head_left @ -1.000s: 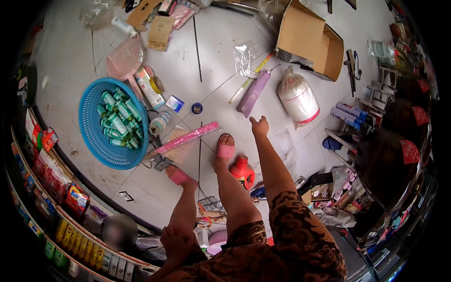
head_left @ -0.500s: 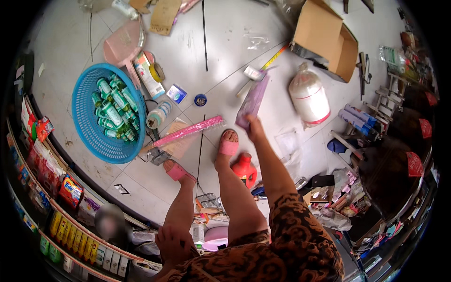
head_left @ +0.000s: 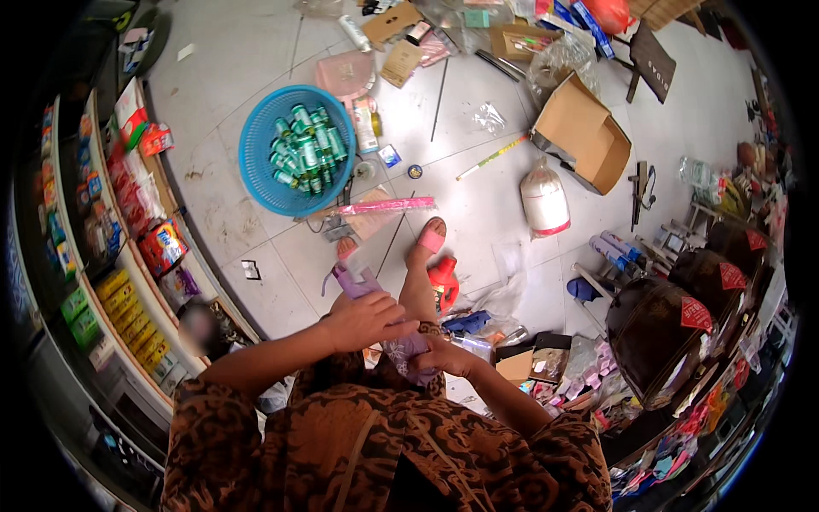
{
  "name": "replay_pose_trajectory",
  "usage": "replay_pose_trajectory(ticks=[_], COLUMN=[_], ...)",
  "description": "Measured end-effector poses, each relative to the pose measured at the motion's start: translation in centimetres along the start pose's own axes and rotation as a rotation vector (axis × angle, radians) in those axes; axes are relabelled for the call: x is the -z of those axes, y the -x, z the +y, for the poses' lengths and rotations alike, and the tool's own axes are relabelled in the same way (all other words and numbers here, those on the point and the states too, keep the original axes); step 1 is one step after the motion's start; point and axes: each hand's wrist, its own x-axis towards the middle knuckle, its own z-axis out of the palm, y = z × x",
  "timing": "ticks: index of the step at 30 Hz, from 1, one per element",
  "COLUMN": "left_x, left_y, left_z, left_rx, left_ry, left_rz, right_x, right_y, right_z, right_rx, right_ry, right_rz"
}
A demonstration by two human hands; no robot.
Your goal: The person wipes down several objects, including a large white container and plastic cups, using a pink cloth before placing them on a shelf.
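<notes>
1. While small green bottles (head_left: pixel 309 152) are filling the blue basket (head_left: pixel 255 162), it is standing on the floor (head_left: pixel 471 224), well apart from both hands; a knock at its rim could be what tips it and sends the bottles rolling.

2. Left hand (head_left: pixel 368 322): its fingers are lying bent over the middle of a purple umbrella (head_left: pixel 403 348) (a likely reading of its shape), leaving no visible gap. The thumb is hiding, so firmness cannot be told; a loose hold could be letting the far end droop.

3. Pink packet (head_left: pixel 388 206): it is lying flat ahead of the pink slippers (head_left: pixel 432 240), where a forward step could be crushing or sliding it.

4. Purple umbrella: it is slanting between the hands above the floor, its strap (head_left: pixel 324 284) dangling at the far left end and possibly snagging.

5. Right hand (head_left: pixel 445 357): it is gripping the near end, curled nearly closed. Smooth cloth could be slipping here if the two hands were pulling unevenly.

6. Red bottle (head_left: pixel 444 288): it is resting near the right slipper, where a shifting foot or falling umbrella could be toppling it.
</notes>
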Motion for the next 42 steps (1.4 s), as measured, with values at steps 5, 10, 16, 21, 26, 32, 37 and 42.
replay_pose_trajectory(ticks=[5,10,16,21,26,32,37,42], left_x=[4.5,8.2,13.7,16.0,17.8,15.2,12.6,13.6], left_y=[2.3,6.3,10.1,12.1,17.0,15.9,17.5,21.4], left_z=[1.8,4.2,5.8,8.8,12.1,17.4,19.8,20.0], left_rx=[0.175,0.912,1.073,0.994,0.819,1.013,0.87,0.612], left_ry=[0.222,0.855,1.705,1.488,1.634,1.306,1.195,1.367], left_rz=[-0.19,0.301,1.311,1.693,2.088,1.805,1.672,1.861], right_x=[-5.0,-9.6,-18.7,-22.4,-24.4,-29.1,-30.8,-33.6], right_y=[3.0,2.5,-4.6,-9.6,-8.3,-6.2,-5.0,-7.0], right_z=[-2.6,-5.4,-4.8,-3.3,-5.8,-8.6,-10.6,-9.7], right_rx=[-0.108,0.512,0.522,0.666,0.141,-0.06,-0.217,-0.389], right_ry=[-0.106,-0.579,0.641,0.88,0.825,0.714,0.557,0.542], right_rz=[-0.013,0.385,0.444,0.314,-0.19,-0.279,-0.136,-0.372])
